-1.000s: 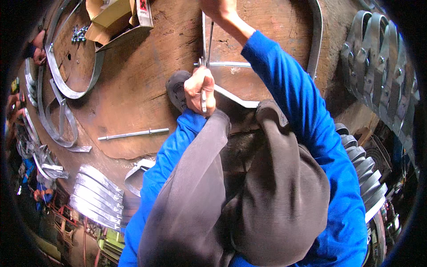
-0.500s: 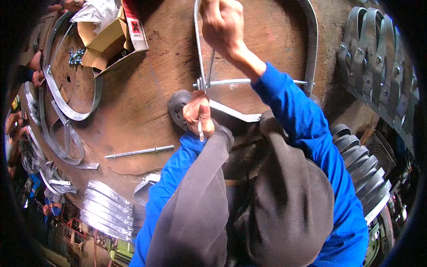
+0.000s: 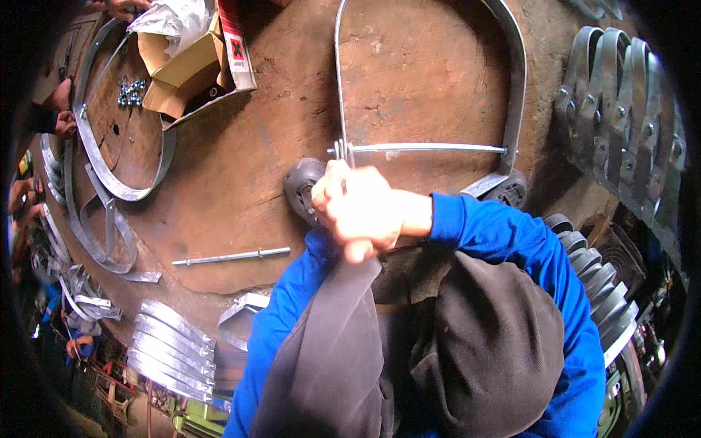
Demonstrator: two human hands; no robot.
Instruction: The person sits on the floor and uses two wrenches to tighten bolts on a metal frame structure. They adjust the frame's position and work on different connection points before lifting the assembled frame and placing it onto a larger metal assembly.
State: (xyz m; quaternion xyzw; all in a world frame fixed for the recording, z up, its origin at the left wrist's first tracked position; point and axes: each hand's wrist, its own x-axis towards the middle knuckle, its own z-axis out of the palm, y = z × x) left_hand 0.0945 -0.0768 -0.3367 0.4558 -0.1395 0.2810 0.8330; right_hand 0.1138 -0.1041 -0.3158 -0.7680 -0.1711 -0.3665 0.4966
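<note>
A curved grey metal band lies on the brown work surface, with a straight metal rod spanning its two sides. At the rod's left end, the slim metal heads of wrenches show beside the band. My right hand is closed just below that end, its wrench handle mostly covered by the fingers. Behind it, my left hand is closed and largely hidden; the tool it grips barely shows. My shoes, one of them a dark shoe, are by the band's lower ends.
A loose rod lies to the left. Beyond it are an open cardboard box, a cluster of nuts and another curved band. Stacked metal bands stand lower left, hanging bands at right. Another person's hand is far left.
My right hand has swung down from the top of the band to my left hand, and now covers most of it. The band and rod keep their place relative to the surface.
</note>
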